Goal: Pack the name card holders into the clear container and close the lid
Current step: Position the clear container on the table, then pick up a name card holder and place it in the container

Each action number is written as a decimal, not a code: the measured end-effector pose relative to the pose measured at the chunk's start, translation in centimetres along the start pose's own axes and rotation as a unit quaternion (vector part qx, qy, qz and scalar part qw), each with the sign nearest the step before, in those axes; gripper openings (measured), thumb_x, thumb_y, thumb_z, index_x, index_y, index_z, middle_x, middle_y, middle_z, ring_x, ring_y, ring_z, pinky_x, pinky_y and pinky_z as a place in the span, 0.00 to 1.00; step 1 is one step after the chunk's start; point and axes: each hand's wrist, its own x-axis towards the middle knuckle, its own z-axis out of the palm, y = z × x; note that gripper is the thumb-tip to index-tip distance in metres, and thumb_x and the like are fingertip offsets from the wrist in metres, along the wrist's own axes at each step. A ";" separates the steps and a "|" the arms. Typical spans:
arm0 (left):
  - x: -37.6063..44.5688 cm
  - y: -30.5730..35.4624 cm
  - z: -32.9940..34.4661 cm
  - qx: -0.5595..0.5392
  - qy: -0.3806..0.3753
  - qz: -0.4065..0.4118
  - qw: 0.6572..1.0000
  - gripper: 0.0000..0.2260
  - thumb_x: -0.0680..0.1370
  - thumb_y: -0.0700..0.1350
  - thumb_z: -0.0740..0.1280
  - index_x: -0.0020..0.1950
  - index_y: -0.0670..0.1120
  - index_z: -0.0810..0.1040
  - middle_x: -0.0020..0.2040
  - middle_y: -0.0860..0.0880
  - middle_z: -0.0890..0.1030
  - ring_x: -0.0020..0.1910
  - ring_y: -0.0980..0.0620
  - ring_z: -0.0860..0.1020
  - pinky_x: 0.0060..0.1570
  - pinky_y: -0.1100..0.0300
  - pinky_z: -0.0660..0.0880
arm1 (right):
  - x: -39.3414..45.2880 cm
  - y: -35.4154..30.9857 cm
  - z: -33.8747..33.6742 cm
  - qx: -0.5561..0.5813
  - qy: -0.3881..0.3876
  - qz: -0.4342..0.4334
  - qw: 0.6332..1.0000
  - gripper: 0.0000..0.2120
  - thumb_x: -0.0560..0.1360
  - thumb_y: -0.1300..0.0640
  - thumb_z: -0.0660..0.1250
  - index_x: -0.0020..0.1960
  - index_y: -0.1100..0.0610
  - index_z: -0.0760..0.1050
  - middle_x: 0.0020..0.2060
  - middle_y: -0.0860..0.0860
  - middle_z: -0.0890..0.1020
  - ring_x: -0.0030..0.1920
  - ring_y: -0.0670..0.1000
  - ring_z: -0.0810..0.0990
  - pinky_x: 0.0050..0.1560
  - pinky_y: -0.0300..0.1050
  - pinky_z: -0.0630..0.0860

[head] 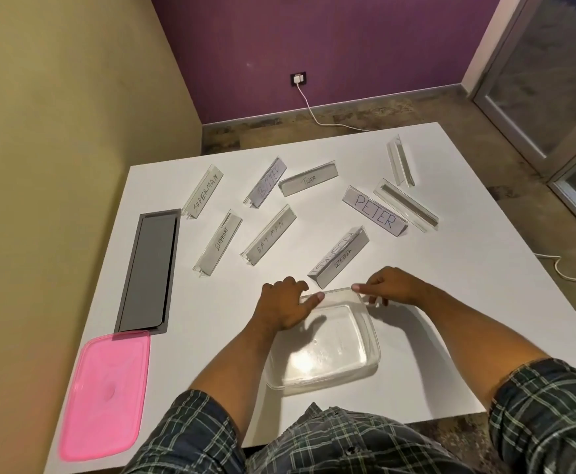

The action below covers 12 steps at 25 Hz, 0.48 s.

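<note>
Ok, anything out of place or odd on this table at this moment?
Nothing damaged or spilled. The name card holders lie scattered at all angles, two far ones showing no name. The clear container is empty, its pink lid set aside at the table's corner.

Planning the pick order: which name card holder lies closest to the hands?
The ZEBRA holder, just beyond the clear container's far rim; every other holder sits farther up the table.

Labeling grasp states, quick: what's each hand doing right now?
Left hand: fingers on the far rim of the clear container, gripping it.
Right hand: fingers pinching the same rim at its far right corner.
</note>
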 end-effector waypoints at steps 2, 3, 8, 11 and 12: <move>1.2 -0.1 -0.1 -0.034 -0.014 -0.052 0.998 0.23 0.81 0.64 0.56 0.65 0.52 0.78 0.61 0.50 0.81 0.63 0.47 0.77 0.62 0.49 0.65 | 0.8 -0.1 -0.7 -0.013 0.078 -0.001 0.997 0.23 0.73 0.33 0.69 0.42 0.54 0.85 0.37 0.48 0.87 0.38 0.51 0.86 0.49 0.50 0.82; 1.8 0.0 0.0 -0.041 -0.021 -0.070 0.997 0.20 0.81 0.62 0.58 0.64 0.52 0.78 0.60 0.51 0.82 0.64 0.47 0.77 0.62 0.49 0.64 | 1.3 -0.2 -1.1 -0.015 0.107 0.004 0.994 0.21 0.73 0.34 0.69 0.46 0.53 0.84 0.39 0.48 0.87 0.41 0.51 0.86 0.53 0.52 0.82; 4.3 0.9 0.7 -0.030 -0.072 -0.113 0.991 0.22 0.80 0.60 0.56 0.68 0.50 0.73 0.62 0.48 0.81 0.65 0.45 0.76 0.65 0.47 0.59 | 4.1 -1.1 -2.6 -0.028 0.128 0.042 0.990 0.28 0.73 0.40 0.72 0.69 0.53 0.75 0.52 0.49 0.83 0.57 0.51 0.82 0.64 0.51 0.75; 5.4 1.4 0.7 -0.055 -0.071 -0.116 0.989 0.21 0.79 0.59 0.56 0.64 0.47 0.71 0.59 0.47 0.82 0.62 0.44 0.77 0.63 0.45 0.59 | 5.6 -1.7 -3.5 -0.023 0.128 0.036 0.991 0.36 0.74 0.44 0.74 0.76 0.54 0.66 0.67 0.54 0.78 0.67 0.54 0.77 0.68 0.51 0.71; 5.8 1.5 0.7 -0.068 -0.071 -0.120 0.988 0.19 0.79 0.59 0.57 0.62 0.47 0.71 0.59 0.46 0.82 0.61 0.43 0.77 0.62 0.46 0.60 | 6.2 -1.8 -3.9 -0.018 0.130 0.032 0.991 0.38 0.74 0.45 0.74 0.77 0.56 0.64 0.70 0.56 0.75 0.69 0.55 0.75 0.69 0.51 0.70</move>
